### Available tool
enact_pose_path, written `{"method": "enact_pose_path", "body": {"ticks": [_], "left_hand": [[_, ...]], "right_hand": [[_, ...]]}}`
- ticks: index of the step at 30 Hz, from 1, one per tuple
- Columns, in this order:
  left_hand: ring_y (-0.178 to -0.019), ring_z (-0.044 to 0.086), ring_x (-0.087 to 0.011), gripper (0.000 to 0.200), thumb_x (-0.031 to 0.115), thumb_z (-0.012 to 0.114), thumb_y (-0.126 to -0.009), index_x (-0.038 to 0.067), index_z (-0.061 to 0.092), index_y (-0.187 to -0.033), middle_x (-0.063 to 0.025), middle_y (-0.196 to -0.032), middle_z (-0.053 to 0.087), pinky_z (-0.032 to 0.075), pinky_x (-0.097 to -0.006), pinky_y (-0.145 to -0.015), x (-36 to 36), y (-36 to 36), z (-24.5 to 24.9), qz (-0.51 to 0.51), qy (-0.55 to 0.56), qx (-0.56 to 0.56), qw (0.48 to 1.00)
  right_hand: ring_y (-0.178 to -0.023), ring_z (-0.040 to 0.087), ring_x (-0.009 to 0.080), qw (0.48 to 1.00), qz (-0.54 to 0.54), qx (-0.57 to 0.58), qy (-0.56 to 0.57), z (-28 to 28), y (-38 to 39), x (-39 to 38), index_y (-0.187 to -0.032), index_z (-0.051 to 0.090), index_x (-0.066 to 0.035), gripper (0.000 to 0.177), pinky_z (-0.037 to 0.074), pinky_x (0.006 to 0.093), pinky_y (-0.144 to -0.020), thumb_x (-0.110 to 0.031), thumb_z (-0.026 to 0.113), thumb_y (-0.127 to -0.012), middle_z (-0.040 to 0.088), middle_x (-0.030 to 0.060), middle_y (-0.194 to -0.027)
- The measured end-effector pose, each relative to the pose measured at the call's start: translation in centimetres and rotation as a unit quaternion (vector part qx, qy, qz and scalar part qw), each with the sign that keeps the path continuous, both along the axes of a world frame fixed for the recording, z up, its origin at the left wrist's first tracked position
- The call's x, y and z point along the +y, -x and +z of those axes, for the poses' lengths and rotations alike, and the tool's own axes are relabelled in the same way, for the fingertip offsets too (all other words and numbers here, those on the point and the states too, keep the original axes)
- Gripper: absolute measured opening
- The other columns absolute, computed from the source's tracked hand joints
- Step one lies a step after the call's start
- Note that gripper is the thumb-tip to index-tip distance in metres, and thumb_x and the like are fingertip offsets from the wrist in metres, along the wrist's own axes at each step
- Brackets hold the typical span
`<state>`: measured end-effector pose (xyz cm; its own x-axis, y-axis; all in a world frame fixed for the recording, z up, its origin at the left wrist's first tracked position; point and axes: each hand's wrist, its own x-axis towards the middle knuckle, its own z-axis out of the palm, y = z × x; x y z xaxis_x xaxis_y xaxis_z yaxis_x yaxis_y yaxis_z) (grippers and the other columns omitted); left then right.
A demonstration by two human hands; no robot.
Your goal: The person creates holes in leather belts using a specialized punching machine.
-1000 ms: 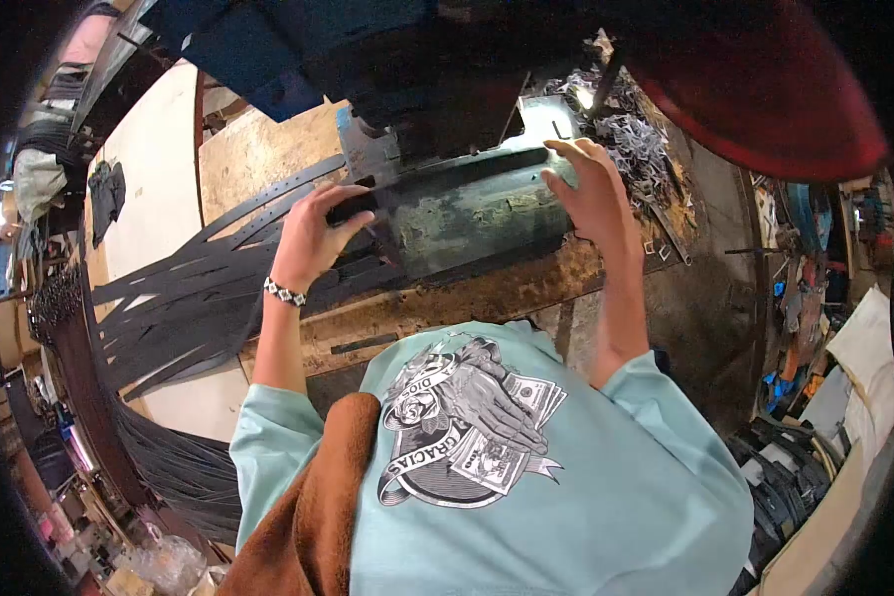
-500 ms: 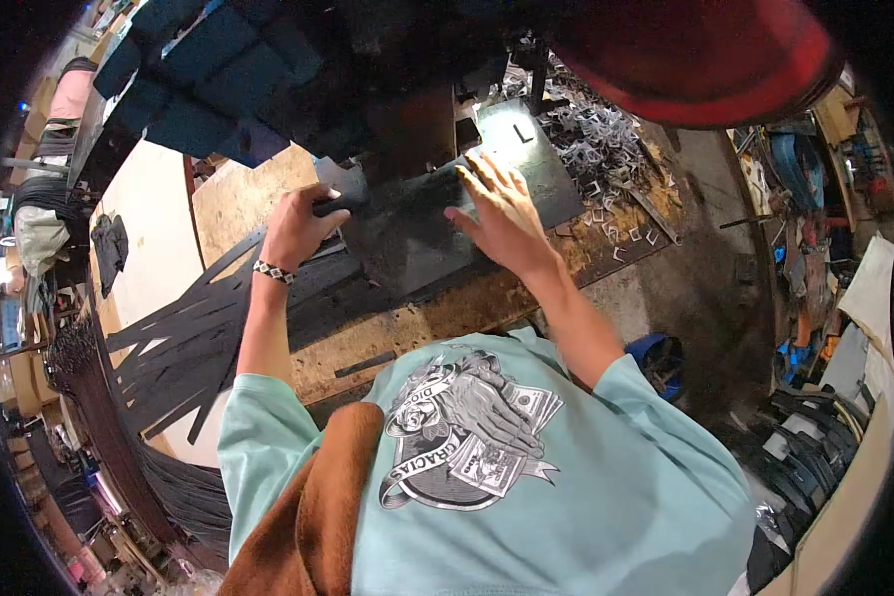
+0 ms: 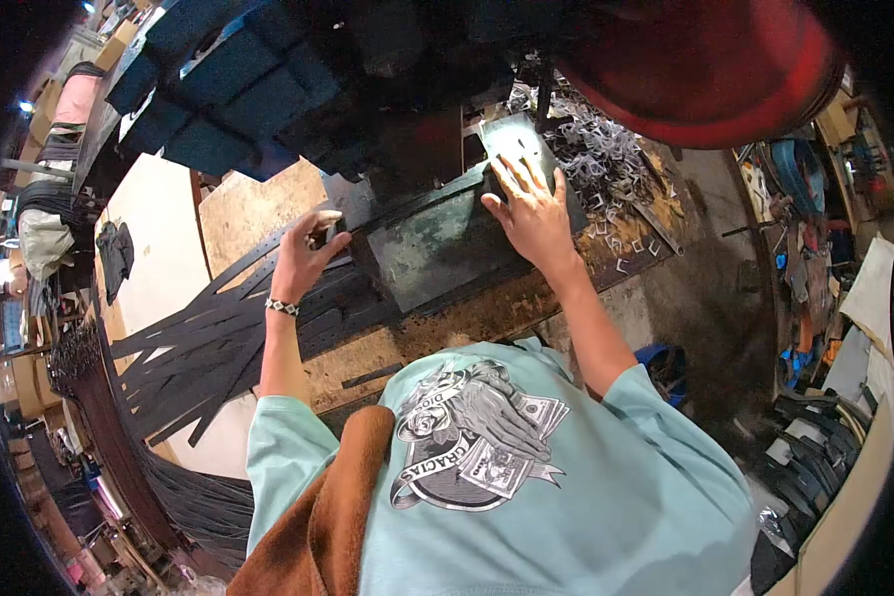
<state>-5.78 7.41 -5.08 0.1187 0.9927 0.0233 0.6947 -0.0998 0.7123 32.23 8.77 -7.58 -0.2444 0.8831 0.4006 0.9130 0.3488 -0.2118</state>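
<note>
My left hand (image 3: 308, 254) is curled, thumb and fingertips close to the end of a dark strap (image 3: 422, 205) that runs rightward across the work plate. A dark bit shows between the fingers, and the grip is partly hidden. My right hand (image 3: 533, 211) lies with fingers spread, fingertips on the brightly lit end of the plate, over the strap's far end. Under both is a dark, worn metal plate (image 3: 442, 260). Just beyond stands a dark machine (image 3: 407, 109), its working part mostly in shadow.
Many black straps (image 3: 219, 333) lie on the wooden bench at left. A heap of small metal-looking buckle-shaped pieces (image 3: 601, 149) sits behind my right hand. A large red wheel-like part (image 3: 705, 79) overhangs the right. A blue round object (image 3: 659, 370) stands on the floor.
My right hand has shifted right and flattened over the lit plate. The left hand has moved slightly right and down. The small dark L-shaped mark on the lit area is covered now.
</note>
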Motion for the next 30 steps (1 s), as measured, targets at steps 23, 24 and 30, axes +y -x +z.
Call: {"method": "enact_pose_path", "body": {"ticks": [23, 24, 30], "left_hand": [[-0.097, 0.073, -0.0355, 0.034, 0.021, 0.087, -0.079, 0.001, 0.079, -0.106, -0.0216, -0.104, 0.074, 0.056, -0.0400, -0.084, 1.6, -0.5, 0.8, -0.035, -0.063, 0.072, 0.995], [-0.095, 0.073, -0.0352, 0.034, 0.020, 0.087, -0.079, 0.001, 0.079, -0.105, -0.0212, -0.103, 0.074, 0.056, -0.0396, -0.084, 1.5, -0.8, 1.2, -0.032, -0.058, 0.078, 0.995], [-0.089, 0.072, -0.0327, 0.033, 0.018, 0.088, -0.079, 0.000, 0.079, -0.105, -0.0185, -0.098, 0.073, 0.055, -0.0376, -0.082, 1.6, -0.7, 1.2, -0.046, -0.074, 0.085, 0.993]], "right_hand": [[-0.142, 0.047, 0.0389, 0.997, -0.002, 0.055, 0.061, 0.7, -3.1, 0.0, -0.137, 0.063, -0.004, 0.049, 0.033, 0.0544, -0.118, -0.034, 0.068, -0.099, 0.062, 0.0145, -0.143], [-0.142, 0.047, 0.0387, 0.995, -0.005, 0.069, 0.068, 0.5, -3.5, -0.2, -0.137, 0.063, -0.004, 0.047, 0.033, 0.0534, -0.117, -0.032, 0.068, -0.099, 0.062, 0.0149, -0.143], [-0.132, 0.055, 0.0348, 0.977, -0.024, 0.192, 0.095, 0.8, -5.1, -1.2, -0.129, 0.068, -0.003, 0.038, 0.042, 0.0459, -0.111, -0.024, 0.068, -0.097, 0.066, 0.0171, -0.134]]}}
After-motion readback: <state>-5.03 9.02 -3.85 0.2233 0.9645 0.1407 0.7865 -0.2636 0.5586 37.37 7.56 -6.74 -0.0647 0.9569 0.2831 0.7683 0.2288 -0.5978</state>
